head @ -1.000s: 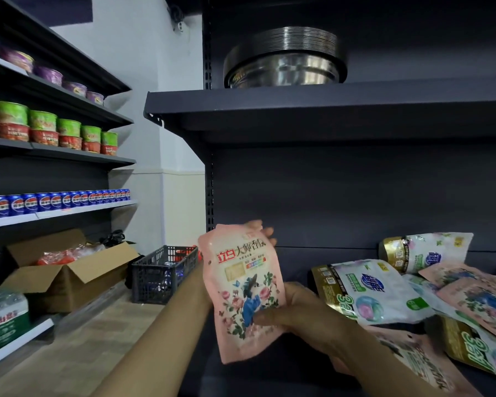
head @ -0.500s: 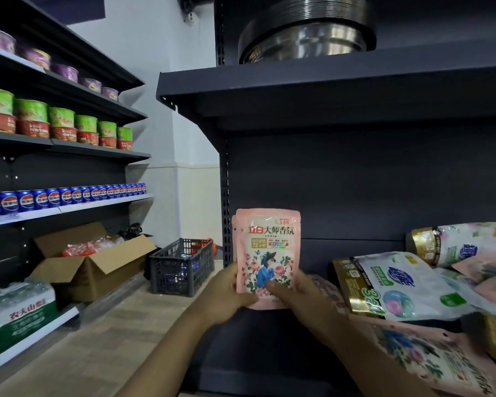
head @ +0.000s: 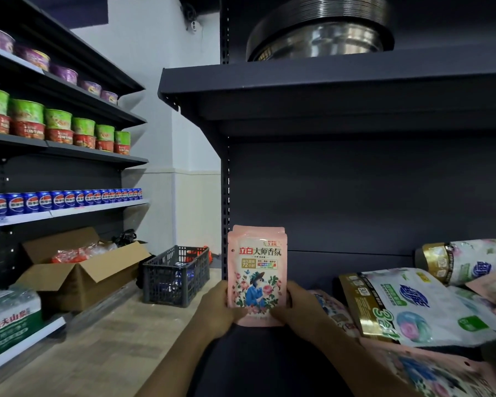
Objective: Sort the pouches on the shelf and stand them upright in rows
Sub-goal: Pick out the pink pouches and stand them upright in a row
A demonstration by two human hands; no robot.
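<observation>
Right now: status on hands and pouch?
Left hand and right hand grip pink pouch, upright at shelf's left end. Loose pouches piled right. Nothing in the way.

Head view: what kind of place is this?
Probably a small shop or its stockroom: dark metal shelving with rows of blue drink cans and green-lidded instant-noodle cups, and an open cardboard box on the floor. Both hands hold a price-printed pink floral pouch.
</observation>
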